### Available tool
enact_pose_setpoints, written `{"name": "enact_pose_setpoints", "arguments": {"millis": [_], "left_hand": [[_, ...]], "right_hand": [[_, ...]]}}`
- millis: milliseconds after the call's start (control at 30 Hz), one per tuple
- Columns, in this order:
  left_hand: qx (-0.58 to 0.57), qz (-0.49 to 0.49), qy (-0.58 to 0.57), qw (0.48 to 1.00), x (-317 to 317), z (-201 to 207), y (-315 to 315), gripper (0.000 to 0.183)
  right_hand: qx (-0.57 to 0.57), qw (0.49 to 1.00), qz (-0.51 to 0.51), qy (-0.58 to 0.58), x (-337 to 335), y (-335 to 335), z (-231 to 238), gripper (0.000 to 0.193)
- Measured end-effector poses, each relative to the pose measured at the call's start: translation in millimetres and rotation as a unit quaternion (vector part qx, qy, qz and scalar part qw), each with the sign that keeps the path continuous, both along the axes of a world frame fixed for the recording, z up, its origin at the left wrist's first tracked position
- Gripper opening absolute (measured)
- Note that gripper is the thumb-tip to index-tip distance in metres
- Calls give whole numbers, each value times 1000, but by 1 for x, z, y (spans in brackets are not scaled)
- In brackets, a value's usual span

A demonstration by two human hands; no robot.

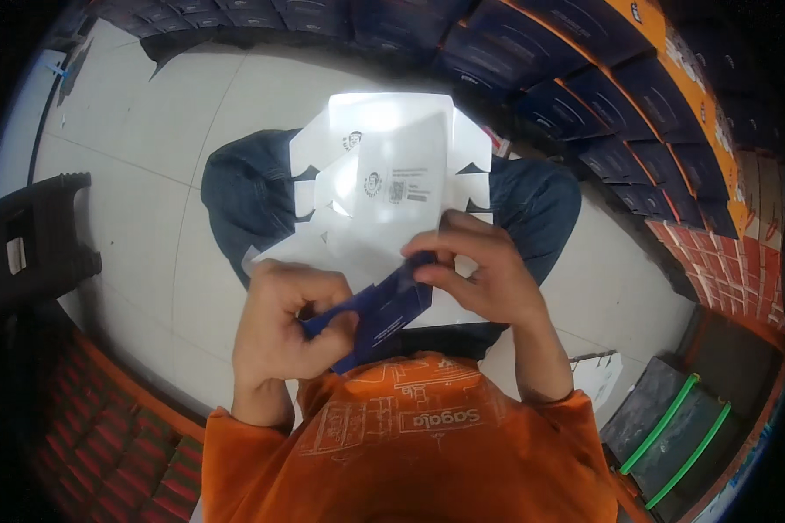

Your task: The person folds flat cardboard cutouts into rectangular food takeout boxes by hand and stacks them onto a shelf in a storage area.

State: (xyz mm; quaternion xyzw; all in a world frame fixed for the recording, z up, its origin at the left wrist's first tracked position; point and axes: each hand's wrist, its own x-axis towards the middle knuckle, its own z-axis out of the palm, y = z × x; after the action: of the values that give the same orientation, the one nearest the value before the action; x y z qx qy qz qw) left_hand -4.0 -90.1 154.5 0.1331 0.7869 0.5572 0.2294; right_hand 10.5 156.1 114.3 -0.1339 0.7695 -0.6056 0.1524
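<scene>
A white die-cut cardboard blank (pixel 384 122) with small dark print, slots and angled flaps lies spread across my lap. At its near edge, close to my body, is a dark blue cardboard panel (pixel 379 318), tilted up toward the right and partly folded. Whether the panel is joined to the white blank, I cannot tell. My left hand (pixel 292 322) grips the panel's left end between thumb and curled fingers. The panel's upper right corner is pinched by my right hand (pixel 471 261), its thumb and index finger close together.
Dark blue boxes (pixel 576 96) are stacked along the far and right sides, with red-and-white packs (pixel 715 270) beyond. A black plastic stool (pixel 39 235) stands on the left. Red-and-dark stacked packs (pixel 118 436) fill the lower left. Green-edged dark objects (pixel 663 427) lie at lower right.
</scene>
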Motion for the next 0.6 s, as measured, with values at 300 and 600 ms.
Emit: {"name": "enact_pose_setpoints", "arguments": {"millis": [300,600], "left_hand": [[185,-9,114,976,-3,-18,-6,13],[136,-67,102,983,-13,2,-32,16]], "right_hand": [[72,988,35,134,10,-29,7,47],[152,972,12,178,-8,34,2,79]]}}
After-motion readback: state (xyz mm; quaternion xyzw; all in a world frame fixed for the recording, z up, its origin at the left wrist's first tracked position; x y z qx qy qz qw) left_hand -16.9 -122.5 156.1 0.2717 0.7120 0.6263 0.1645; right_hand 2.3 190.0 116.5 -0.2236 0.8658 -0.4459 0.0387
